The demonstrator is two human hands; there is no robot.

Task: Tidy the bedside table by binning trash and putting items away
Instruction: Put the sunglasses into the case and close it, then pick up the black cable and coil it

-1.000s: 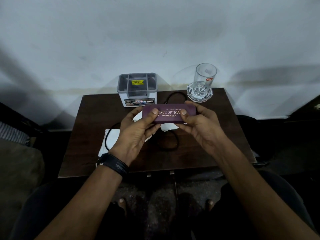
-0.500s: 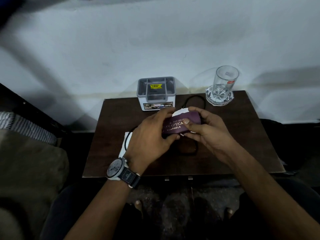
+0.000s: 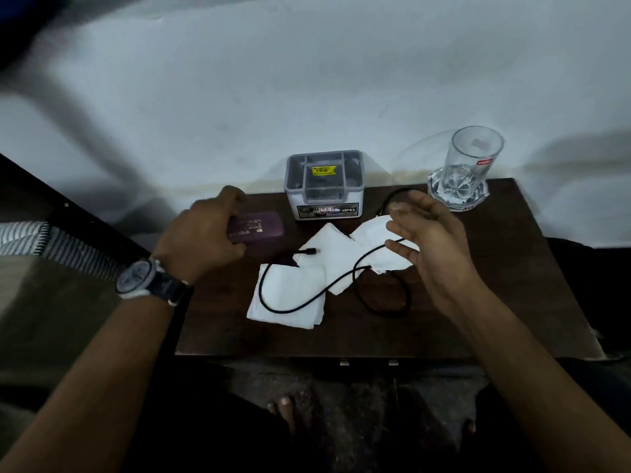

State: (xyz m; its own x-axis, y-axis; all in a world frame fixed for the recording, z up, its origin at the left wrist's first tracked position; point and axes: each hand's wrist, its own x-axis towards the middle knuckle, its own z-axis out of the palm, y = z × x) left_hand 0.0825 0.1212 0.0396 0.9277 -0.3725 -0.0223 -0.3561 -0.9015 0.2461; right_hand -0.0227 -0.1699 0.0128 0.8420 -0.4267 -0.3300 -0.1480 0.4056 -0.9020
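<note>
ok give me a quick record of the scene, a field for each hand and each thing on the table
left hand: grips the purple case, over the table at its rear left
right hand: open, empty, above the tissues
tissues: white, spread mid-table
cable: black, looped over the tissues
organiser: grey, back centre
glass: upright, back right corner

The dark tabletop (image 3: 444, 336) is carrying a grey compartment box (image 3: 324, 199) at the back and a glass (image 3: 474, 158) on a coaster (image 3: 457, 196) back right, with a purple case (image 3: 259, 227) at its left edge. Mid-table, white tissues (image 3: 290, 295) are lying under a looping black cable (image 3: 261, 288)
</note>
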